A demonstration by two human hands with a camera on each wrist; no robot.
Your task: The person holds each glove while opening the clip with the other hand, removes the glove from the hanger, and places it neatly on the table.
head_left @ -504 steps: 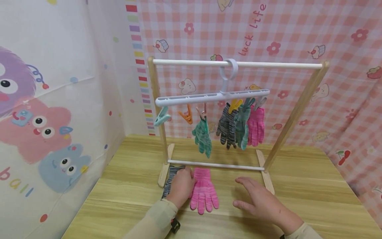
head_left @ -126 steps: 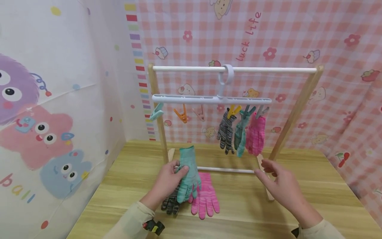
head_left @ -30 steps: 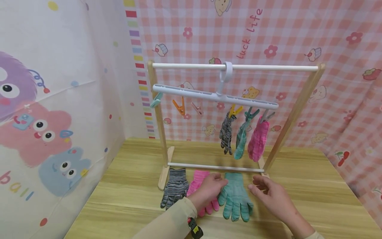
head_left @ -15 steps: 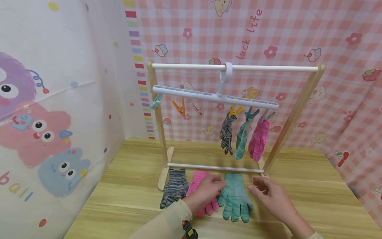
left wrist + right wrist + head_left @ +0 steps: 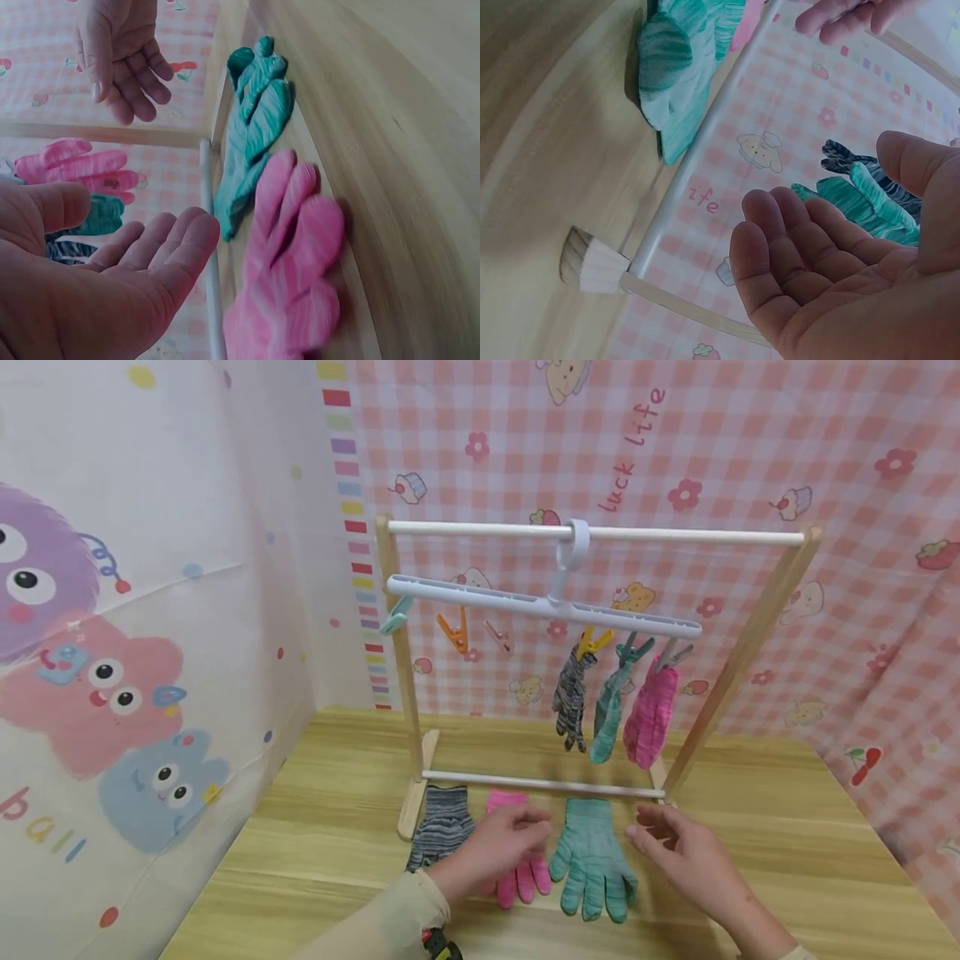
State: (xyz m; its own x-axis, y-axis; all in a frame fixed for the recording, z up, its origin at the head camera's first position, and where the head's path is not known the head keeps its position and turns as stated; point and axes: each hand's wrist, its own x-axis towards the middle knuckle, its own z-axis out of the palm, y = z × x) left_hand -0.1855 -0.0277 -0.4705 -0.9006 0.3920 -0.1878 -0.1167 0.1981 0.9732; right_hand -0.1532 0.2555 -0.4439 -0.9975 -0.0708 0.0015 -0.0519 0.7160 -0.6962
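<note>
Three knit gloves lie in a row on the table: a grey-black striped glove [image 5: 441, 827], a pink glove [image 5: 517, 881] and a green glove [image 5: 592, 860]. My left hand [image 5: 498, 843] hovers over the pink one with relaxed fingers and holds nothing, hiding part of it; the left wrist view shows its palm bare. Just right of the green glove is my right hand [image 5: 686, 852], fingers loosely bent and nothing in them. Above, a second grey glove [image 5: 572, 697], green glove [image 5: 609, 714] and pink glove [image 5: 651, 714] hang from clips on a white hanger [image 5: 517, 600].
The hanger hooks over the top bar [image 5: 480, 530] of a wooden rack. Light teal [image 5: 397, 614], orange [image 5: 454, 632] and pale pink [image 5: 499, 635] clips hang on its left half without gloves. A white lower bar [image 5: 525, 782] runs behind the table gloves.
Earlier, a green glove left the pale pink clip and was carried by my left hand to the table, right of the pink one. Lately, my left hand has drawn back leftward off it.
</note>
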